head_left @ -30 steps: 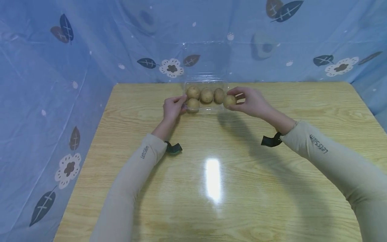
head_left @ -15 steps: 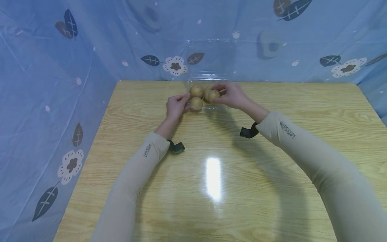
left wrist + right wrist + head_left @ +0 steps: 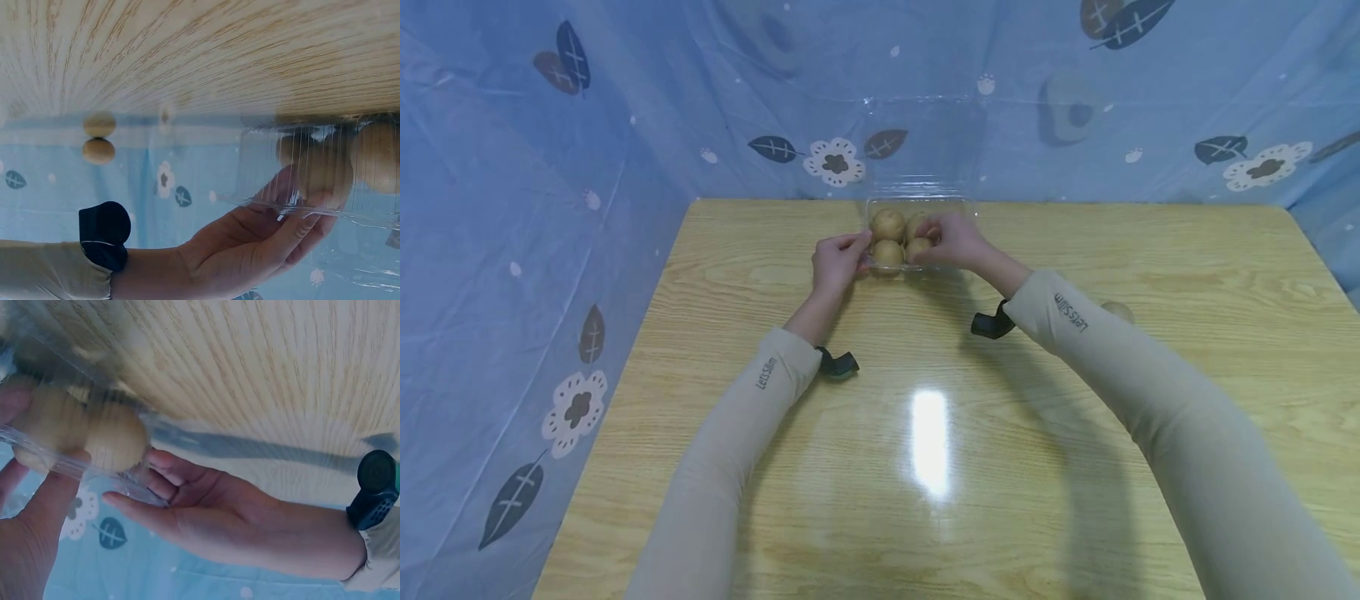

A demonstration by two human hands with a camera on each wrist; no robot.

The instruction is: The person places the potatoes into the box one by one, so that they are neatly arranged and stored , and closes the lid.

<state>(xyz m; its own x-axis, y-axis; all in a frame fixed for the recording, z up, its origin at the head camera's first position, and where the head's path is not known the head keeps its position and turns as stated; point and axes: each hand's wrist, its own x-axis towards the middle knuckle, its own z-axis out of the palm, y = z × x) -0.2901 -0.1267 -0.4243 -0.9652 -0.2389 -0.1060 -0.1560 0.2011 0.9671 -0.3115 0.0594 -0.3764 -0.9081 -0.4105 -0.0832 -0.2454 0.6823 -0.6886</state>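
On the wooden counter (image 3: 925, 467), the left hand (image 3: 833, 265) has its grip clamped on the near left edge of a clear plastic box (image 3: 917, 208), while the right hand (image 3: 953, 242) pinches a small potato (image 3: 917, 249) inside it.

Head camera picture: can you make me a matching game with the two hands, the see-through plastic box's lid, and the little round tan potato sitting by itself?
1. left hand
2. right hand
3. open lid
4. lone round tan potato

A. lies on the wooden table beside the right sleeve
B. stands upright at the back
C. grips the left edge of the clear plastic box
D. pinches another potato inside the box

Pairs: 1-C, 2-D, 3-B, 4-A
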